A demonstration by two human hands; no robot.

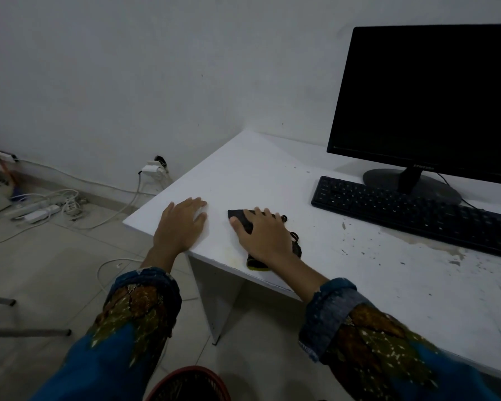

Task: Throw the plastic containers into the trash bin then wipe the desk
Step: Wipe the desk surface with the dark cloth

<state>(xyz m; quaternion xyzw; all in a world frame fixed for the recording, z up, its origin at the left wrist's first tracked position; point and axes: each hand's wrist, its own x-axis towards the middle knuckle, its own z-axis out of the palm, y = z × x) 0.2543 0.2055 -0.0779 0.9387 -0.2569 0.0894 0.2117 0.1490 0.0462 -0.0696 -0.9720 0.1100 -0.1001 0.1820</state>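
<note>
- The right hand (262, 238) lies palm down on a dark cloth (239, 217), fingers straight and spread, pressing it onto the desk (272, 175) rather than curling round it.
- The cloth is longer than it is wide. Its long axis runs under the hand from wrist to fingertips; a dark pointed corner sticks out past the thumb and forefinger, and a yellow-edged end shows by the wrist, near the desk's front edge.
- The left hand (182, 227) rests flat and empty on the desk's near corner, fingers straight, just beside the right hand and apart from the cloth.
- The desk top is white, with a yellowish stain near the right wrist and dark specks and scuffs further to the right of that hand.
- Beyond and to the right of the right hand lies a black keyboard (417, 212); behind it stands a dark monitor (431, 96).
- Below the forearms, on the tiled floor, shows the rim of a red mesh trash bin (185, 383).
- To the left of the left hand, cables (70, 204) and power strips lie on the floor along a pale wall.
</note>
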